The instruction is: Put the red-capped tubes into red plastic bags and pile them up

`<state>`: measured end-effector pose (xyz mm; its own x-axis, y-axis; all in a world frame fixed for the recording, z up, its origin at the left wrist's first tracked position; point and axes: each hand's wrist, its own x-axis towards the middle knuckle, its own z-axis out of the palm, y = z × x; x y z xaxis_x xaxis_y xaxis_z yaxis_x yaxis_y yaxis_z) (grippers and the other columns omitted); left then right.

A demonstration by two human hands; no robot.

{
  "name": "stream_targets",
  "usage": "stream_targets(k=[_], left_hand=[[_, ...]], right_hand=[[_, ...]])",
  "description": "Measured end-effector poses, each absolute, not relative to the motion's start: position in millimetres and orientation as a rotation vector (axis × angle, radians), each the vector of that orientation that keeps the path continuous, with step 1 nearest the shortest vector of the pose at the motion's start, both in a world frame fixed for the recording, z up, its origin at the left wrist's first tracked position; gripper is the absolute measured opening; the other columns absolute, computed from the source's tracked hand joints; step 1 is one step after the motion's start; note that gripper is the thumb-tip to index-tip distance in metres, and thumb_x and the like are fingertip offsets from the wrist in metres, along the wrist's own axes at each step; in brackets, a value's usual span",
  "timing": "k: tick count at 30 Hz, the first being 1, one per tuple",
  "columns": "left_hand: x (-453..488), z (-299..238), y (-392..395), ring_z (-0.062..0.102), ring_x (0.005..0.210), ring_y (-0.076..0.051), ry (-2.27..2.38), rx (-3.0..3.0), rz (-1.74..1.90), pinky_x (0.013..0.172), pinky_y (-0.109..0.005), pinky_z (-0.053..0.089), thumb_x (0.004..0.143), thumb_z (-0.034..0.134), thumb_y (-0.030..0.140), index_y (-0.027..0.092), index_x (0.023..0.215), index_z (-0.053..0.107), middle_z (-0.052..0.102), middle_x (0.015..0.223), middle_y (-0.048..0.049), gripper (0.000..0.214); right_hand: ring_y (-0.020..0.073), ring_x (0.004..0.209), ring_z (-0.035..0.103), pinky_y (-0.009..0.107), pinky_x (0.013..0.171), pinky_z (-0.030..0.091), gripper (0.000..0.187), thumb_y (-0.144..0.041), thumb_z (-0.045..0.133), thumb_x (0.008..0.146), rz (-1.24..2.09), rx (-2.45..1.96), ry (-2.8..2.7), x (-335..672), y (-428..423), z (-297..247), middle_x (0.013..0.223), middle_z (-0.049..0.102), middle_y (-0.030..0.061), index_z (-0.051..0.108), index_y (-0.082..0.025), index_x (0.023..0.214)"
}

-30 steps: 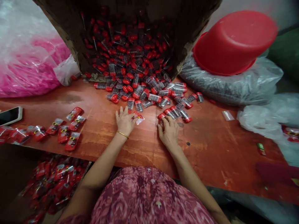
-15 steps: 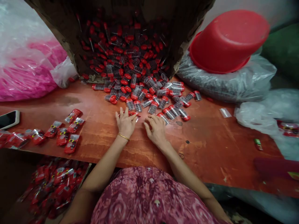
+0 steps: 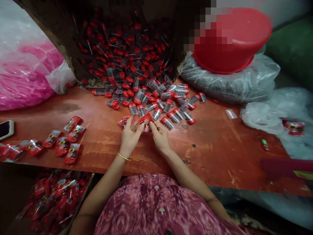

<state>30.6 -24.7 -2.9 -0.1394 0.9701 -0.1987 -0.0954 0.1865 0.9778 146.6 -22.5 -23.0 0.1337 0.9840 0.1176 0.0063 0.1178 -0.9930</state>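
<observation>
A small red printed plastic packet [image 3: 146, 118] is held up between both hands, near the front of a heap of clear containers with red caps [image 3: 152, 106]. My left hand [image 3: 130, 135] is closed on the packet's left side, its thumb against the lower edge. On the right side, my right hand [image 3: 160, 136] pinches it between thumb and fingers. More red packets [image 3: 124, 122] lie flat on the table just beyond my left fingers. Whether anything is inside the held packet I cannot tell.
A tipped cardboard box [image 3: 67, 62] spills the containers onto the table [image 3: 212, 156]. Filled red packets [image 3: 62, 146] and a phone [image 3: 6, 129] lie left; a box of packets [image 3: 58, 199] stands below. At right are a red tub [image 3: 234, 42] and plastic bags [image 3: 264, 119].
Both hands were lower on the packets with fingers spread. Now one red packet is lifted off the table and gripped between them. The whole view has shifted slightly.
</observation>
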Motion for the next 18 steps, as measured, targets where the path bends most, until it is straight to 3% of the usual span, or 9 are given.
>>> stream_targets(k=[2, 4, 8, 13, 16, 18], left_hand=[[33.2, -2.3, -29.7, 0.064, 0.08, -0.016, 1.264, 0.747, 1.075, 0.061, -0.022, 0.05, 0.063, 0.073, 0.043, 0.015, 0.099, 0.065, 0.069, 0.091, -0.0076, 0.046], [37.5, -0.6, -35.0, 0.061, 0.066, -0.012, 1.228, 0.676, 1.033, 0.052, -0.019, 0.047, 0.059, 0.074, 0.045, 0.014, 0.082, 0.068, 0.068, 0.077, -0.0042, 0.039], [46.6, 2.2, -42.2, 0.059, 0.062, -0.01, 1.192, 0.552, 1.104, 0.055, -0.02, 0.047, 0.052, 0.079, 0.04, 0.015, 0.072, 0.069, 0.068, 0.072, -0.0013, 0.034], [49.1, 3.4, -40.9, 0.059, 0.063, -0.009, 1.12, 0.4, 1.076, 0.059, -0.021, 0.049, 0.048, 0.082, 0.038, 0.015, 0.069, 0.067, 0.067, 0.07, 0.0001, 0.035], [46.4, 5.0, -36.0, 0.059, 0.06, -0.008, 1.133, 0.383, 1.112, 0.058, -0.019, 0.048, 0.043, 0.084, 0.038, 0.013, 0.063, 0.065, 0.067, 0.064, 0.001, 0.037], [43.5, 6.3, -32.3, 0.059, 0.056, -0.007, 1.138, 0.376, 1.121, 0.055, -0.017, 0.046, 0.043, 0.084, 0.039, 0.013, 0.063, 0.064, 0.066, 0.061, 0.0017, 0.038]], right_hand=[[0.0123, 0.055, 0.049, 0.024, 0.054, 0.041, 0.027, -0.04, 0.05, 0.081, 0.972, -1.213, -1.172, 148.3, -26.6, -23.6, 0.057, 0.055, -0.0018, 0.057, -0.02, 0.064], [0.0117, 0.053, 0.047, 0.023, 0.051, 0.038, 0.025, -0.038, 0.05, 0.081, 0.909, -1.246, -1.203, 148.8, -30.6, -26.1, 0.055, 0.053, -0.0023, 0.056, -0.02, 0.064], [0.0105, 0.049, 0.043, 0.023, 0.049, 0.035, 0.029, -0.034, 0.047, 0.084, 0.806, -1.272, -1.285, 146.7, -37.8, -33.3, 0.052, 0.047, -0.0034, 0.05, -0.02, 0.059], [0.0128, 0.059, 0.051, 0.025, 0.057, 0.04, 0.025, -0.033, 0.041, 0.089, 0.779, -1.271, -1.385, 150.7, -42.9, -34.6, 0.064, 0.056, 0.0, 0.055, -0.019, 0.073], [0.0171, 0.075, 0.056, 0.029, 0.07, 0.043, 0.032, -0.034, 0.032, 0.092, 0.622, -1.344, -1.575, 169.2, -40.6, -30.9, 0.078, 0.063, 0.0054, 0.058, -0.018, 0.083], [0.0229, 0.09, 0.055, 0.037, 0.081, 0.041, 0.032, -0.038, 0.037, 0.09, 0.366, -1.525, -1.717, 188.4, -36.0, -30.8, 0.096, 0.064, 0.0114, 0.059, -0.015, 0.096]])
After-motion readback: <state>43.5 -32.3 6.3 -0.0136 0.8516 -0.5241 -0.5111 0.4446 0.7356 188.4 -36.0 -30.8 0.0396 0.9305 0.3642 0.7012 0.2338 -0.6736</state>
